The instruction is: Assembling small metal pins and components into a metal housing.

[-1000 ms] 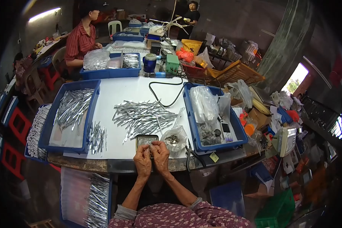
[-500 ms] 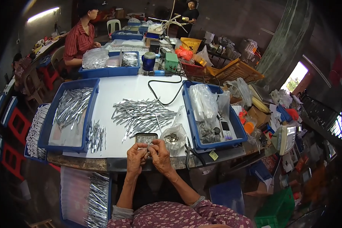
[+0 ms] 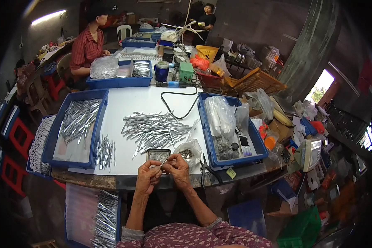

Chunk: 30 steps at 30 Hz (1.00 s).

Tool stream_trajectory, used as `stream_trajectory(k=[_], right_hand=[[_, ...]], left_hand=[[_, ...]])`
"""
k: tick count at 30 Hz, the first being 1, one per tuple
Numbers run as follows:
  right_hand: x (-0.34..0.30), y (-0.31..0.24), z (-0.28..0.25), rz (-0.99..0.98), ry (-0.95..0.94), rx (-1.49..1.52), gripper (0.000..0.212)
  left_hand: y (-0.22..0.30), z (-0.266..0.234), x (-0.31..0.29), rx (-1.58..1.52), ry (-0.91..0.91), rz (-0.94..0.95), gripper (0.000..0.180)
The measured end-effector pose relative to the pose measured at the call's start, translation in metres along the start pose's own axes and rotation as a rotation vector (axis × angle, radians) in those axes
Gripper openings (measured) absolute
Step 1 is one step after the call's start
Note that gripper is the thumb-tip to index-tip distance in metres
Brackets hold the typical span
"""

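Note:
At the table's near edge my left hand (image 3: 147,177) and my right hand (image 3: 178,172) meet, both closed in a pinch. Between their fingertips is a thin silvery metal piece (image 3: 163,162); its exact kind is too small to make out. Just beyond the fingers lies a small dark-rimmed tray (image 3: 169,151) of tiny parts. Beside my right hand sits a clear plastic bag (image 3: 195,148) with small metal parts in it. A large pile of slender silvery metal pieces (image 3: 155,129) spreads on the white tabletop, and a smaller bunch (image 3: 106,152) lies to the left.
Blue bins stand at the left (image 3: 105,120) and right (image 3: 260,142) of the work surface. Black-handled pliers (image 3: 208,169) rest at the front edge. A black cable (image 3: 164,103) curves across the back. A person in a red shirt (image 3: 87,47) sits at the far left; another person stands behind.
My hands have shifted slightly, the right one a little up and to the right. The thin piece now shows more plainly between the fingertips. The view has tilted slightly.

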State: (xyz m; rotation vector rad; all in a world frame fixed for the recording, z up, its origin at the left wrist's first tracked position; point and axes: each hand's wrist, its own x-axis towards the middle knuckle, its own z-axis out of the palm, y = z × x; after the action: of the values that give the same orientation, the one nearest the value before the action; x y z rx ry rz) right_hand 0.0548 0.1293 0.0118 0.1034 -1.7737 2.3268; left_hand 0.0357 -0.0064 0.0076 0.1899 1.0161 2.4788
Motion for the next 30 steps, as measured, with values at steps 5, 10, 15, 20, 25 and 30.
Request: stream_trajectory(k=[5, 10, 15, 20, 25, 30], right_hand=[[0.006, 0.016, -0.005, 0.042, 0.022, 0.193, 0.018], [0.004, 0.026, 0.0, 0.029, 0.103, 0.096, 0.011], [0.004, 0.048, 0.013, -0.072, 0.17, -0.167, 0.011], [0.005, 0.07, -0.011, -0.572, 0.169, -1.006, 0.023], [-0.002, 0.038, 0.03, -0.297, 0.141, -0.566, 0.037], [0.013, 0.05, 0.011, -0.526, 0.029, -0.997, 0.027]], left_hand=[[-0.006, 0.023, -0.002, 0.346, 0.205, 0.215, 0.008], [-0.033, 0.019, 0.009, 0.507, 0.319, 0.419, 0.008], [-0.046, -0.002, 0.011, 0.88, 0.539, 0.558, 0.013], [-0.03, 0.031, 0.001, 0.887, 0.511, 0.457, 0.016], [-0.033, 0.011, -0.006, 0.636, 0.442, 0.618, 0.014], [-0.033, -0.001, -0.003, 0.48, 0.444, 0.438, 0.012]])
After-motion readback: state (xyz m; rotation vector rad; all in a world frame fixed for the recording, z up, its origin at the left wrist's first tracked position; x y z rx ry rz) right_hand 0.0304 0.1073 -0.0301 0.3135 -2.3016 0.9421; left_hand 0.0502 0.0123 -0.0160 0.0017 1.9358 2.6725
